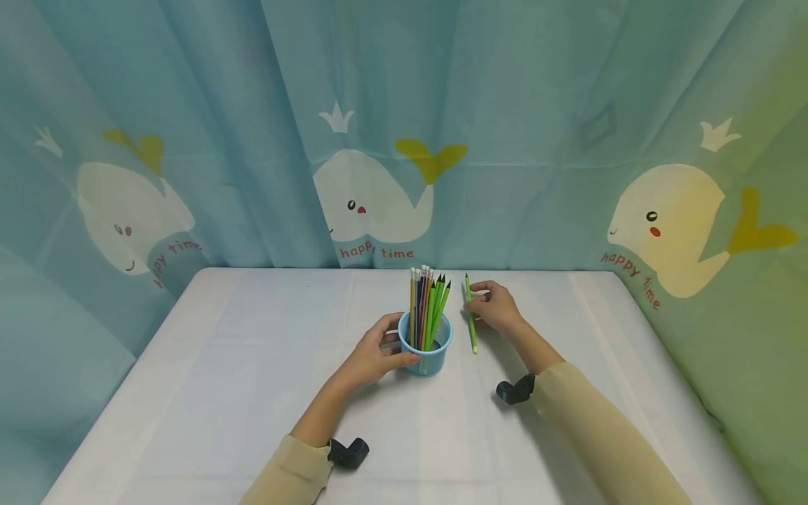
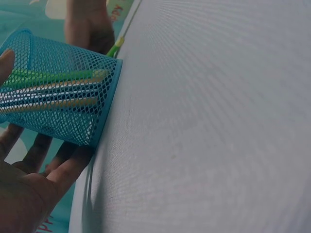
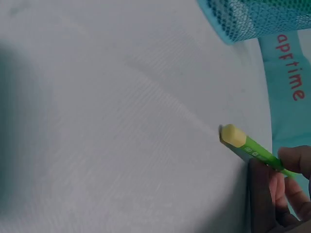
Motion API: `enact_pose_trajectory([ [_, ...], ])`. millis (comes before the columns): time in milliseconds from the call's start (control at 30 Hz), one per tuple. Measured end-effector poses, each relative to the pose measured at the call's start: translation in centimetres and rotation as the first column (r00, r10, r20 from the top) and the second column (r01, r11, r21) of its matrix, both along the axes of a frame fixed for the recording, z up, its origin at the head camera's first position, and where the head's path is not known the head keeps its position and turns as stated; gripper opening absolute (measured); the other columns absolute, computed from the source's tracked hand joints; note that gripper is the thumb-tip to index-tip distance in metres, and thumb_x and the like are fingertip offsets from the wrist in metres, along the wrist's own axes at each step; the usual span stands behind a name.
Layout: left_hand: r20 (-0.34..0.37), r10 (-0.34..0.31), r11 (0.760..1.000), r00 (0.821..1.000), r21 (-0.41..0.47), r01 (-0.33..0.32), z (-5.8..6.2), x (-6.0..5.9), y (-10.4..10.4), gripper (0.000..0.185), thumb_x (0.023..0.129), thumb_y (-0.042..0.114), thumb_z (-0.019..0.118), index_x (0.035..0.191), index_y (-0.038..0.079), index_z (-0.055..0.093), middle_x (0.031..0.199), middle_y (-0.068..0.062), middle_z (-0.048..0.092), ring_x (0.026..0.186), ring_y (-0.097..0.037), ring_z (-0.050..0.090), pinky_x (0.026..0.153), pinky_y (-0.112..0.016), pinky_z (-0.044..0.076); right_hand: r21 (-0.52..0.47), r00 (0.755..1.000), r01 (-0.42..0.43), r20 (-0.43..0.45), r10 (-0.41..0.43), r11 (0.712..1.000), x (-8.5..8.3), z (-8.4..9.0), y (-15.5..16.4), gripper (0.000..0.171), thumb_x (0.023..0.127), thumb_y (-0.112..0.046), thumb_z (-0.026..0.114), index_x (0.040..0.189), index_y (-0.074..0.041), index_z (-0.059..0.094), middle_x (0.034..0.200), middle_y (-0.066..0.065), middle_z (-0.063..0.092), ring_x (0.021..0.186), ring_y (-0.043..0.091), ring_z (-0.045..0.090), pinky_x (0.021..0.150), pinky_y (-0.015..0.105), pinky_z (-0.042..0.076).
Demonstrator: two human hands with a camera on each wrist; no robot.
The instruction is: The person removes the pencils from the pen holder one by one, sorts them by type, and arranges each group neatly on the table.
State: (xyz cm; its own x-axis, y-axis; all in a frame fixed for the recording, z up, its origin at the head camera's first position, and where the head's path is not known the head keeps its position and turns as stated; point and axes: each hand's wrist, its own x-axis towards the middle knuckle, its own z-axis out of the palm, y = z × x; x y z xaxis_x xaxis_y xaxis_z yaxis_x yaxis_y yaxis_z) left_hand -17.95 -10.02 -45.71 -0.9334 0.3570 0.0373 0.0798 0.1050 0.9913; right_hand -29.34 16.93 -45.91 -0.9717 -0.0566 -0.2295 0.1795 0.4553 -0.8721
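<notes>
Fingers of the right hand (image 1: 495, 307) pinch a green pencil (image 1: 470, 319) just beside the mesh cup (image 1: 426, 354), which the left hand (image 1: 376, 354) grips; steadying the cup should ease tip-up insertion among the pencils (image 1: 428, 301).

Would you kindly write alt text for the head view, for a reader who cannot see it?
On a white table, the left hand grips a blue mesh cup filled with upright pencils, while the right hand pinches a single green pencil lying beside it. Blue whale-print curtains hang behind.
</notes>
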Motion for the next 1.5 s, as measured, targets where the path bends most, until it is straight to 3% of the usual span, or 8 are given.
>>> enact_pose_trajectory([
  [200,-0.001,-0.002,1.0,1.0,-0.001,0.002,0.1,0.1,0.0,0.076,0.084,0.009,0.08,0.148,0.011,0.04,0.145,-0.017,0.047,0.132,-0.036,0.052,0.107,-0.046,0.047,0.119,0.999,-0.032,-0.038,0.037,0.992,0.3,0.0,0.3,0.051,0.087,-0.014,0.073,0.133,-0.005,0.053,0.095,0.012,0.066,0.071,0.017,0.066,0.063,0.028,0.059],
  [433,-0.007,-0.001,1.0,1.0,0.004,0.001,0.2,-0.1,-0.2,0.076,0.085,0.012,0.08,0.149,0.011,0.039,0.146,-0.017,0.046,0.133,-0.036,0.051,0.109,-0.047,0.045,0.311,0.983,-0.07,-0.14,0.118,0.948,0.4,0.5,0.2,0.05,0.085,-0.02,0.076,0.13,-0.005,0.056,0.083,0.008,0.067,0.06,0.016,0.06,0.057,0.028,0.049],
  [1000,0.016,0.009,1.0,1.0,-0.003,-0.009,0.0,0.1,0.2,0.075,0.085,0.01,0.079,0.148,0.011,0.04,0.145,-0.016,0.047,0.133,-0.036,0.051,0.109,-0.048,0.045,0.377,0.983,-0.1,-0.108,0.151,0.921,1.1,0.4,0.4,0.055,0.085,-0.024,0.078,0.131,-0.005,0.055,0.089,0.01,0.069,0.06,0.015,0.063,0.062,0.03,0.049],
  [1233,0.021,0.013,1.0,1.0,-0.009,-0.013,0.1,0.2,0.1,0.076,0.084,0.013,0.08,0.149,0.011,0.039,0.146,-0.016,0.047,0.133,-0.036,0.05,0.109,-0.048,0.046,0.308,0.974,-0.121,-0.146,0.173,0.944,1.6,1.5,0.7,0.049,0.089,-0.027,0.073,0.131,-0.007,0.057,0.092,0.01,0.065,0.066,0.019,0.06,0.062,0.03,0.049],
  [1367,0.023,0.009,1.0,1.0,-0.01,-0.009,0.1,0.2,0.1,0.076,0.085,0.013,0.08,0.149,0.012,0.04,0.146,-0.016,0.047,0.133,-0.036,0.051,0.108,-0.047,0.046,0.115,0.953,-0.193,-0.215,0.214,0.975,2.6,2.9,0.8,0.042,0.092,-0.022,0.07,0.13,-0.006,0.059,0.093,0.01,0.063,0.071,0.023,0.06,0.063,0.031,0.054],
  [1500,0.032,0.012,1.0,0.999,-0.014,-0.011,0.1,0.1,0.2,0.076,0.084,0.013,0.081,0.148,0.012,0.04,0.145,-0.015,0.047,0.133,-0.035,0.051,0.108,-0.046,0.047,-0.067,0.939,-0.263,-0.248,0.239,0.962,4.3,3.9,0.7,0.038,0.093,-0.019,0.07,0.128,-0.009,0.06,0.096,0.01,0.061,0.082,0.027,0.061,0.072,0.039,0.059],
])
